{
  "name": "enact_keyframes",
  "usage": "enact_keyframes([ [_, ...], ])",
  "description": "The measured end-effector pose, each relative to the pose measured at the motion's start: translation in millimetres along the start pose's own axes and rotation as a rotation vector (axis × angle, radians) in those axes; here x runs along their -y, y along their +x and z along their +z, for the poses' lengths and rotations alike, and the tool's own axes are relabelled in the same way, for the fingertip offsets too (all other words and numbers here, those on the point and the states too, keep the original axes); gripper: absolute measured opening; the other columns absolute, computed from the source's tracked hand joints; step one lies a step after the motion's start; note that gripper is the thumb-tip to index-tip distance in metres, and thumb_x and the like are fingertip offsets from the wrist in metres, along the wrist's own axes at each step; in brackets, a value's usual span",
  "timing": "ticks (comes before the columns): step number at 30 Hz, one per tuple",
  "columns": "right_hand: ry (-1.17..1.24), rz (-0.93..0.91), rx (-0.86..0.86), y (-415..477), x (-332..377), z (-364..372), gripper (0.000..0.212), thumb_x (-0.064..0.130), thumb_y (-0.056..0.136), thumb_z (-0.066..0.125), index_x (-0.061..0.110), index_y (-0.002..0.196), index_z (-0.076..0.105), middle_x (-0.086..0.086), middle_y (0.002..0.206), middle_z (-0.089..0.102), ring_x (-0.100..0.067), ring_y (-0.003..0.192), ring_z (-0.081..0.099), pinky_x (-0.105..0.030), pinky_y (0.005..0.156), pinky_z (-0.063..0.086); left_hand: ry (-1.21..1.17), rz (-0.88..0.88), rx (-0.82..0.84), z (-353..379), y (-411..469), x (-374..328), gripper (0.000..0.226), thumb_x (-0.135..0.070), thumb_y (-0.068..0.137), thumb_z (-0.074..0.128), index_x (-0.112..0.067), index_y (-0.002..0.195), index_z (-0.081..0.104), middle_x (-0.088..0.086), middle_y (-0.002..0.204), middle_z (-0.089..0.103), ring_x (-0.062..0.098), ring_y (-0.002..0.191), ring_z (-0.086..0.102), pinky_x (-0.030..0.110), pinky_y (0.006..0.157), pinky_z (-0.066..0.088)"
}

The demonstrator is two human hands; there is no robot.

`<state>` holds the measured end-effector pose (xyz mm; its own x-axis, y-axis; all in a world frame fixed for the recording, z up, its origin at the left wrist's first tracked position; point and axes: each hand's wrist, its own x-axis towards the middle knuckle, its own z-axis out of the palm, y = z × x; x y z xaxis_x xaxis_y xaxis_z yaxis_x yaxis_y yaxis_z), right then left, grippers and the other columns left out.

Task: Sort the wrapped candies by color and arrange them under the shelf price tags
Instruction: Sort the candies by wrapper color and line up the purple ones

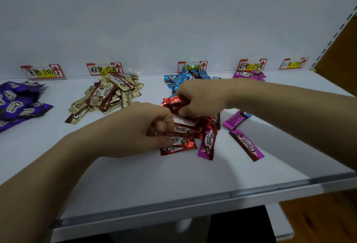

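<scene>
White shelf (173, 175); pale back wall (173, 20)

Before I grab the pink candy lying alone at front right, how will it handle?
The pink candy looks small and flat: probably light, unlikely to roll. Its glossy wrapper on the smooth white shelf suggests it slides when pushed. The crimped ends likely flex, so pinch the middle.

The white shelf (135, 175) bears a purple candy pile (17, 103) at the far left, a gold pile (108, 94) to its right, a blue pile (181, 78) and a pink pile (249, 74) along the back, and nearer the front a loose heap of red candies (193, 132) with three pink candies (246, 144) scattered around its right side.
</scene>
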<state>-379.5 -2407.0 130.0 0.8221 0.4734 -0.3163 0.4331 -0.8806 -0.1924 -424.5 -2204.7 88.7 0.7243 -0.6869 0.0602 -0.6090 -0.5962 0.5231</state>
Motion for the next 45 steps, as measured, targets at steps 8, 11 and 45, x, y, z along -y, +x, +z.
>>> enact_keyframes([
  [8,0.032,-0.018,0.068,-25,-21,-14,0.022,0.028,0.099,0.060,0.013,0.115,0.060,-0.003,0.101,0.064,-0.014,0.086,0.059,-0.025,0.070,0.045,0.249,0.054,0.009,6,-2,-5,0.059,-0.082,0.071,0.049,-0.039,0.107,0.066,-0.023,0.093,0.055,-0.007,0.085,0.051,0.019,0.069,0.044],
  [11,-0.114,-0.074,0.127,-24,-25,-7,0.030,0.027,0.099,0.060,0.020,0.128,0.058,0.002,0.117,0.063,-0.014,0.100,0.059,-0.024,0.076,0.046,0.277,0.058,0.011,6,-1,-8,0.046,-0.072,0.079,0.056,-0.039,0.108,0.070,-0.020,0.098,0.055,-0.005,0.083,0.050,0.028,0.074,0.049],
  [45,-0.539,-0.223,0.032,-44,-82,0,0.035,0.036,0.099,0.059,0.026,0.130,0.046,0.009,0.110,0.045,-0.012,0.104,0.040,-0.026,0.087,0.035,0.096,-0.075,-0.055,12,14,-16,0.020,-0.037,0.087,0.074,-0.046,0.097,0.059,-0.020,0.095,0.058,0.003,0.090,0.054,0.025,0.078,0.048],
])
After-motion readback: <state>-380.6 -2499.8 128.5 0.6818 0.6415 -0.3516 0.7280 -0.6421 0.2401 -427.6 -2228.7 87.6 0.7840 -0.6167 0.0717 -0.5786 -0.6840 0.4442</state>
